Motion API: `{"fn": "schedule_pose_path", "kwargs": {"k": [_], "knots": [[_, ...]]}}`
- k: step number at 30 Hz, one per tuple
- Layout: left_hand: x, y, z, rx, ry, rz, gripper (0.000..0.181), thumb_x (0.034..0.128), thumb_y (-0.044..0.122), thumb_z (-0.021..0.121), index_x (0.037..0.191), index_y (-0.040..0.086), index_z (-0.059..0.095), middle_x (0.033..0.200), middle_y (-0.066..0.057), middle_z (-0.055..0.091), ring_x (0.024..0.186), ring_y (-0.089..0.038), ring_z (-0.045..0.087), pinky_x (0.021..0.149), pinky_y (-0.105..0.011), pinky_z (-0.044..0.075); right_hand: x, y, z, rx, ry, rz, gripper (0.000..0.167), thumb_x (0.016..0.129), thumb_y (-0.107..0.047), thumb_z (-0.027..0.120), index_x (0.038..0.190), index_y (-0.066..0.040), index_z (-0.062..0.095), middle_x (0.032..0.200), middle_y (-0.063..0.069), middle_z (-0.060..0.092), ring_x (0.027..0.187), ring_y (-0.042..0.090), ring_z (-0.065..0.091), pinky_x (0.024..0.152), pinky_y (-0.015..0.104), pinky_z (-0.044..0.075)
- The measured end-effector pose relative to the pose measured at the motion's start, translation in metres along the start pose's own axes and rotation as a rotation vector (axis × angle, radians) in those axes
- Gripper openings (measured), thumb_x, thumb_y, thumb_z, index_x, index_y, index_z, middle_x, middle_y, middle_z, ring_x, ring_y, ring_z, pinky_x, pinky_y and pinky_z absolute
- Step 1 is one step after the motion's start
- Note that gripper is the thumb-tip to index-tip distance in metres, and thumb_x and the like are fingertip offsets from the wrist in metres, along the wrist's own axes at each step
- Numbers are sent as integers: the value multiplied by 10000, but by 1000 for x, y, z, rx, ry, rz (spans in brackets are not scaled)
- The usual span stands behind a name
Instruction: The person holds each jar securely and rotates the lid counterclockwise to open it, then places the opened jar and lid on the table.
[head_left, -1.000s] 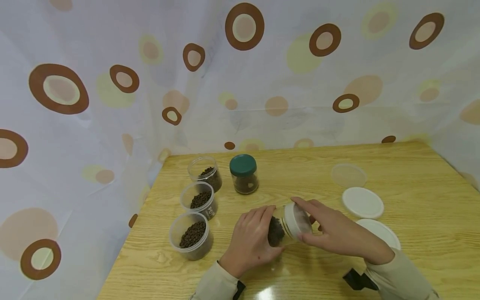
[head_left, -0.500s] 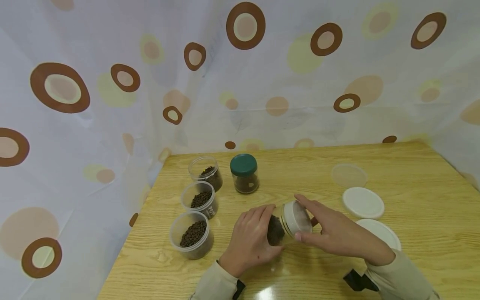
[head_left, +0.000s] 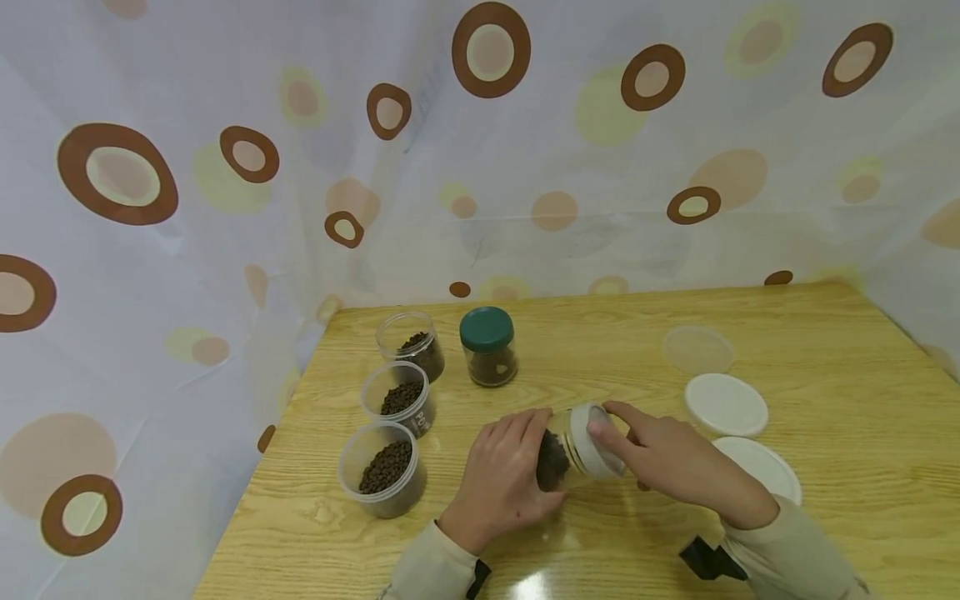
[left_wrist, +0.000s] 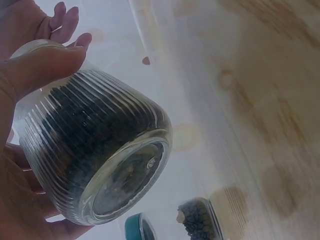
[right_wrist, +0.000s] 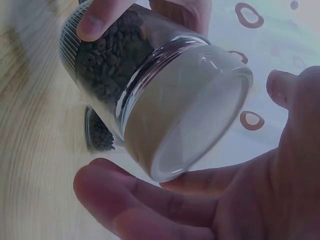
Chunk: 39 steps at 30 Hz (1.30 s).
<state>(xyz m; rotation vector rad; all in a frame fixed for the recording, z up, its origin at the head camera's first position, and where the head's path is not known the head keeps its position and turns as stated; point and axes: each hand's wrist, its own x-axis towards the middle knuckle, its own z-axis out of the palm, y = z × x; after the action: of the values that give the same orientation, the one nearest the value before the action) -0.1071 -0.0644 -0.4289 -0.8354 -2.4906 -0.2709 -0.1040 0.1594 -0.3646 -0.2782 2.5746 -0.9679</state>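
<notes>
A glass jar (left_wrist: 95, 130) with a ribbed lower part and dark coffee beans inside lies tilted over the table. My left hand (head_left: 504, 483) grips its body, with the thumb across the glass. On the jar's mouth sits a white lid (right_wrist: 200, 110), facing right. My right hand (head_left: 667, 458) is at this lid; in the right wrist view its thumb (right_wrist: 282, 89) stands apart from the lid and the fingers lie loosely by the lower rim. Whether those fingers touch the rim, I cannot tell.
Three open tubs of coffee beans, a near one (head_left: 382, 471), a middle one (head_left: 397, 400) and a far one (head_left: 412, 346), line the left. Behind the jar stands another with a green lid (head_left: 487, 329). Loose lids (head_left: 726, 405) lie at right on the wooden table (head_left: 600, 342).
My right hand has turned about the lid; its thumb went from the lid's lower side to higher up. The left hand and the jar have stayed nearly still.
</notes>
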Motion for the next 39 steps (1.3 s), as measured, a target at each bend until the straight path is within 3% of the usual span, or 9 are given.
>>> {"fn": "schedule_pose_path", "kwargs": {"k": [5,7,10,13,18,24,33,39], "knots": [[-1,1,0,14,-6,2,943,597,566,882,1350,114,540,1254,-31,665,1118,-198,662,888,-371,559,2,-2,3,-8,2,6,802,983,-619,431,1523,-33,341,747,37,640,585,192,628,562,336,468],[-1,1,0,16,-8,3,940,601,569,878,1351,114,540,1255,-30,665,1117,-197,663,887,-369,559,2,-1,3,-32,8,-26,824,963,-620,480,1523,-33,340,872,50,683,675,178,655,597,332,491],[-1,0,0,6,-15,-1,936,613,571,870,1357,114,533,1261,-30,663,1118,-195,663,882,-368,562,1,3,3,-92,30,-143,819,932,-594,564,1538,-94,330,1124,80,671,803,130,634,651,290,496],[-1,-1,-1,-12,-17,-1,922,625,571,861,1355,110,538,1262,-34,664,1113,-197,666,866,-368,566,-2,7,2,-141,56,-301,780,913,-500,650,1547,-185,321,1366,116,560,951,131,611,699,255,494],[0,-1,-2,-33,-14,3,901,637,565,853,1351,108,546,1260,-37,669,1110,-196,668,855,-365,569,-3,9,3,-162,80,-418,760,899,-382,704,1542,-230,326,1436,131,500,1029,168,610,700,244,496],[-1,-1,-2,-43,-20,0,889,644,560,849,1348,107,549,1260,-34,668,1116,-194,666,871,-365,567,-3,10,3,-156,91,-450,751,906,-368,702,1539,-207,330,1426,149,503,1047,193,603,689,243,492],[-1,-2,-2,-89,-26,-19,875,652,519,853,1354,105,535,1266,-35,662,1121,-189,663,898,-371,567,-6,12,1,-114,96,-389,762,899,-414,707,1539,-288,314,1443,105,489,1098,204,596,755,327,542],[3,-1,-1,-203,-59,-93,896,659,462,862,1378,79,488,1234,-44,664,1090,-179,670,881,-349,575,-13,18,-5,-103,179,-394,783,887,-450,716,1536,-259,323,1404,90,526,1024,152,598,763,279,541]]}}
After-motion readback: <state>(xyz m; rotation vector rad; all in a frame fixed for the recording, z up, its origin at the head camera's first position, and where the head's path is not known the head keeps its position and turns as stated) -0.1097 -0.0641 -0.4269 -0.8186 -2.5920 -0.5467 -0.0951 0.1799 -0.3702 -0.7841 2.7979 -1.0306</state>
